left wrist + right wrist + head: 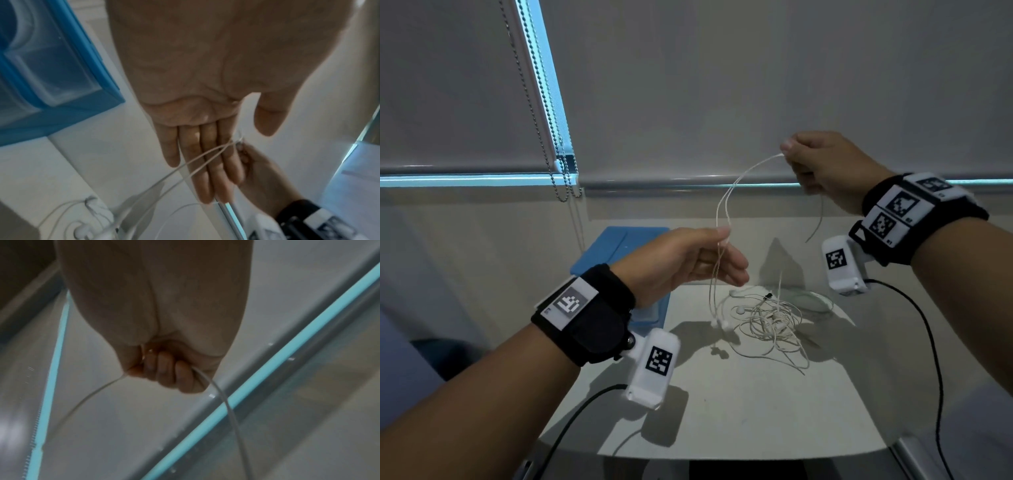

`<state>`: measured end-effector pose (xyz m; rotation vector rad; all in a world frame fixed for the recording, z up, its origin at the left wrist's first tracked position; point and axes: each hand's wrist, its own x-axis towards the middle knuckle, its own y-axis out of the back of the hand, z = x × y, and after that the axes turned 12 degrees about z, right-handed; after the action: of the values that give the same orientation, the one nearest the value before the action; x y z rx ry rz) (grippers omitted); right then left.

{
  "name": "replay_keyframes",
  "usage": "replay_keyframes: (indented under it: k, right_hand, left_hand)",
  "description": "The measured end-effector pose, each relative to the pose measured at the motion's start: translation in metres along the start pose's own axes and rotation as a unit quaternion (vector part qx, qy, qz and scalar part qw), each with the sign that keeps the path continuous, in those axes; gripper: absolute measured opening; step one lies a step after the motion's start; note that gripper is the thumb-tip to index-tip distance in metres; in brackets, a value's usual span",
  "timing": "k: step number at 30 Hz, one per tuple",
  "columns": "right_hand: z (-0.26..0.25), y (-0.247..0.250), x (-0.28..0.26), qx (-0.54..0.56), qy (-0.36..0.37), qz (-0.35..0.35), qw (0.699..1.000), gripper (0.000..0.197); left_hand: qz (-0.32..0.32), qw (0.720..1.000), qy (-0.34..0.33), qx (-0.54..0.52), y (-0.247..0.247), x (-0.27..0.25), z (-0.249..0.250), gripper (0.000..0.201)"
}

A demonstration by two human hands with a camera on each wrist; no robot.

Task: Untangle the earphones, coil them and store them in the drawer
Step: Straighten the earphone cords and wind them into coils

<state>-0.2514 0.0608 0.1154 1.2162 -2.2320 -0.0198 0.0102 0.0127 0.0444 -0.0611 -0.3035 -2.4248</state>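
White earphones lie in a tangled heap (767,322) on the white table (722,421). One doubled strand of cable (736,181) is lifted clear of it. My right hand (825,164) is raised at the upper right, curled in a fist round that cable (227,402), with a short tail hanging below it. The strand drapes down over the index finger of my left hand (688,260). Its fingers (205,162) are straight and the thumb stands apart. Two earbuds (722,323) dangle under it, just above the table. The blue drawer unit (619,253) stands behind my left hand, its translucent drawers (51,73) closed.
A translucent round object (808,301) lies behind the heap. Bead chains (551,137) hang from the window blind at the back left. Black leads (928,342) run from both wrist cameras over the table's front edge.
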Motion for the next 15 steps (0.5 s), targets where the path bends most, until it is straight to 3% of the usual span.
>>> replay_keyframes:
  k: [2, 4, 8, 10, 15]
  right_hand:
    - [-0.022, -0.004, -0.002, 0.002, 0.016, -0.080, 0.997, 0.038]
    - [-0.041, -0.008, -0.003, -0.045, 0.050, -0.145, 0.987, 0.033]
    - [-0.057, -0.020, -0.009, -0.132, 0.105, -0.207, 0.964, 0.032]
    - [-0.051, -0.022, -0.007, -0.118, 0.117, -0.182, 0.969, 0.031]
    - [-0.024, -0.002, 0.010, -0.064, 0.071, 0.001, 0.995, 0.034]
  left_hand:
    - [0.031, 0.999, -0.001, -0.017, 0.000, 0.008, 0.004, 0.056]
    - [0.062, 0.995, -0.032, -0.069, -0.002, 0.015, 0.014, 0.049]
    - [0.121, 0.983, -0.093, -0.101, -0.007, 0.018, 0.030, 0.036]
    - [0.131, 0.981, -0.101, -0.099, -0.008, 0.017, 0.028, 0.034]
    - [0.097, 0.987, -0.071, -0.102, -0.008, 0.005, 0.010, 0.033]
